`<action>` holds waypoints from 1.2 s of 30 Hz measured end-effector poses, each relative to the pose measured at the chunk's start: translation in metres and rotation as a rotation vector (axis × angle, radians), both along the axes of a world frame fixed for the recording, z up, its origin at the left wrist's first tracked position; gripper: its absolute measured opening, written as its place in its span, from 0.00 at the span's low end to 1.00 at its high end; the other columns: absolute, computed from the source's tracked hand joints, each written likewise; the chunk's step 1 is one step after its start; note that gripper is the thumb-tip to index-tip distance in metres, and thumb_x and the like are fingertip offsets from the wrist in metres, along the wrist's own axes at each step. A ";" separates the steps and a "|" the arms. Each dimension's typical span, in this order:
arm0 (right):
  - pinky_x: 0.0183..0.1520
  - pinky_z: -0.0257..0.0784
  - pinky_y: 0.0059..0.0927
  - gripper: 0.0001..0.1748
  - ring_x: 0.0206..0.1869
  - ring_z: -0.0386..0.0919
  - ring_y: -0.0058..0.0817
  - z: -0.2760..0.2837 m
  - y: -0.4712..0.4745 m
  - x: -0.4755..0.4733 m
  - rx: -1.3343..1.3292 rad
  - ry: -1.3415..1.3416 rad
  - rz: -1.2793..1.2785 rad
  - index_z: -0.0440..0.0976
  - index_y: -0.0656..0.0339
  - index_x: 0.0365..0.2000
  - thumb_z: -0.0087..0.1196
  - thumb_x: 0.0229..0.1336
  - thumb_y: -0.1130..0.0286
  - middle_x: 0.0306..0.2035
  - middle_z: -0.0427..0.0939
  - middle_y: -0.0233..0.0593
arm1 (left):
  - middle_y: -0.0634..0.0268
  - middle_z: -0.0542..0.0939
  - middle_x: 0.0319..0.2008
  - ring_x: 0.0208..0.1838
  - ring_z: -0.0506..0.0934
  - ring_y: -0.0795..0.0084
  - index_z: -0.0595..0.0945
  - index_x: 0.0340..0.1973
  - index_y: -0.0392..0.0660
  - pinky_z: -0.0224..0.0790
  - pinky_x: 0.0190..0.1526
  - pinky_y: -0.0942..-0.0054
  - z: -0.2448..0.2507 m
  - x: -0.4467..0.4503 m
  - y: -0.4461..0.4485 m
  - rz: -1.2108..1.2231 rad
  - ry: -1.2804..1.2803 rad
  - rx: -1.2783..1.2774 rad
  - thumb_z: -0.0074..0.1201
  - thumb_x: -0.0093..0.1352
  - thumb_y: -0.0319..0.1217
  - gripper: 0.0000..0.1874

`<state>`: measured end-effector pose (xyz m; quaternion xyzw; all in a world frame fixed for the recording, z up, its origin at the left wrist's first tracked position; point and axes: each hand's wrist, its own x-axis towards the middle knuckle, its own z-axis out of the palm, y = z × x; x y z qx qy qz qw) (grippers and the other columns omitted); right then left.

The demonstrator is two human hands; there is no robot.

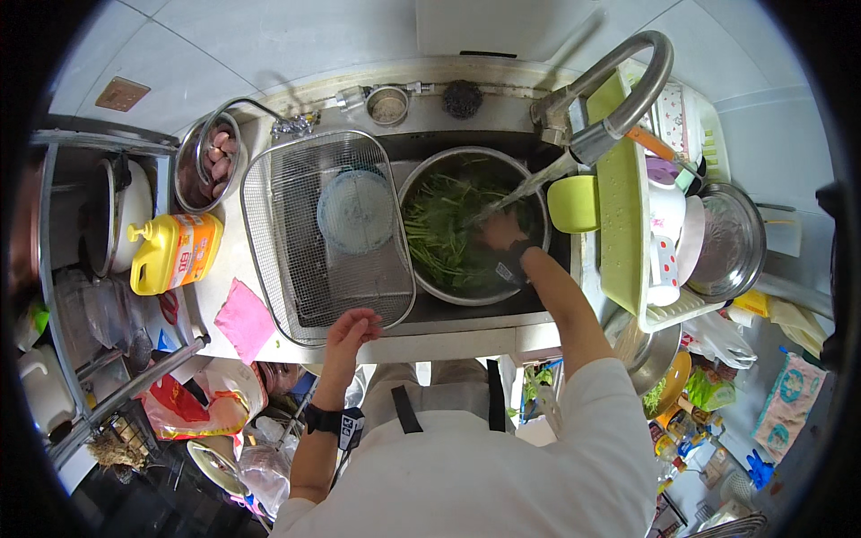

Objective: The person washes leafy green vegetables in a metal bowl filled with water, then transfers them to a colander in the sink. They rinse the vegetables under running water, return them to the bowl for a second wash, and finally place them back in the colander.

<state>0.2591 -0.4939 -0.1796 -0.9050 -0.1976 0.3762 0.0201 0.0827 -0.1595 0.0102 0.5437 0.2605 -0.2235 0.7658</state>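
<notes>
Leafy green vegetables point(437, 228) lie in water inside a large round metal basin point(464, 299) in the sink. Water pours into it from a curved metal faucet point(656, 74). My right hand point(501, 232) reaches into the basin beside the greens, partly under water, so its fingers and any hold are hard to make out. My left hand point(353, 329), fingers loosely curled and holding nothing, is at the front edge of a rectangular wire mesh basket point(323, 296). The basket lies over the left sink bowl, with a round pale blue item point(356, 212) visible through or in it.
At the left are a yellow pump bottle point(178, 252), a pink cloth point(244, 321) and a metal bowl point(185, 181) of reddish bulbs. A green dish rack point(615, 249) with bowls stands right of the sink, a lime-green scoop-like item point(573, 204) at its side.
</notes>
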 end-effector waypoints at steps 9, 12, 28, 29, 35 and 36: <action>0.35 0.66 0.24 0.17 0.32 0.73 0.23 0.080 -0.036 0.016 1.165 -0.362 -1.183 0.75 0.60 0.43 0.53 0.57 0.61 0.32 0.78 0.32 | 0.62 0.80 0.40 0.40 0.77 0.75 0.76 0.46 0.39 0.69 0.43 0.76 0.017 0.004 0.005 0.016 -0.040 0.045 0.46 0.70 0.31 0.12; 0.30 0.58 0.26 0.13 0.27 0.60 0.19 0.125 -0.058 0.045 1.384 -0.492 -1.605 0.68 0.57 0.27 0.49 0.58 0.57 0.26 0.65 0.27 | 0.62 0.80 0.40 0.40 0.77 0.74 0.76 0.46 0.39 0.70 0.42 0.76 0.021 0.006 0.004 -0.001 -0.106 0.007 0.46 0.70 0.32 0.12; 0.58 0.61 0.31 0.27 0.55 0.69 0.35 0.089 -0.046 0.033 1.370 -0.369 -1.367 0.64 0.75 0.53 0.46 0.62 0.61 0.54 0.70 0.48 | 0.52 0.55 0.59 0.65 0.54 0.55 0.62 0.53 0.36 0.54 0.64 0.57 -0.109 0.031 -0.121 0.145 0.634 -0.316 0.46 0.70 0.31 0.20; 0.56 0.62 0.32 0.27 0.54 0.70 0.38 0.079 -0.043 0.033 1.159 -0.323 -1.305 0.65 0.76 0.52 0.46 0.63 0.61 0.53 0.71 0.50 | 0.52 0.54 0.59 0.66 0.53 0.55 0.61 0.54 0.35 0.53 0.65 0.58 -0.122 0.031 -0.124 0.146 0.624 -0.281 0.45 0.70 0.32 0.21; 0.51 0.65 0.46 0.26 0.46 0.67 0.61 -0.002 -0.056 0.088 0.568 -0.460 -0.822 0.67 0.73 0.46 0.44 0.61 0.57 0.46 0.70 0.63 | 0.51 0.57 0.57 0.59 0.61 0.58 0.54 0.61 0.38 0.55 0.61 0.62 -0.185 0.040 -0.140 0.216 0.793 -0.062 0.45 0.70 0.33 0.29; 0.51 0.64 0.48 0.26 0.46 0.67 0.61 -0.017 -0.059 0.093 0.457 -0.424 -0.830 0.66 0.72 0.47 0.44 0.61 0.55 0.46 0.70 0.63 | 0.50 0.50 0.62 0.63 0.56 0.54 0.50 0.64 0.39 0.52 0.62 0.61 -0.187 0.043 -0.140 0.185 0.805 -0.138 0.46 0.69 0.34 0.33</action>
